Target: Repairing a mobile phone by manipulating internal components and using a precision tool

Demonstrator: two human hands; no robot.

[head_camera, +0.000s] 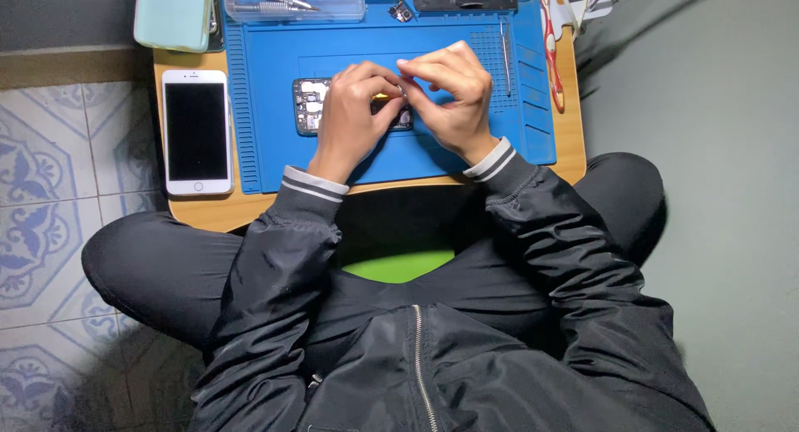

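Working over an opened phone (310, 106) that lies flat on a blue repair mat (433, 153), both hands meet above its right end. The left hand (354, 107) rests on the phone's middle with fingers curled; whether they grip anything cannot be told. The right hand (449, 86) sits just right of it, thumb and forefinger pinched together on something too small to make out, fingertips touching the left hand's. A small yellow part (381, 96) shows between the two hands. The mat lies on a low wooden table (216, 211). Left of the mat, on bare wood, lies a white phone (197, 132) with its dark screen up. At the far left corner sits a pale green case (173, 14), and beside it a clear plastic box (291, 1) holding metal tools. Tweezers (504, 53) lie on the mat's right part, with a red-handled tool (551, 53) near the right edge
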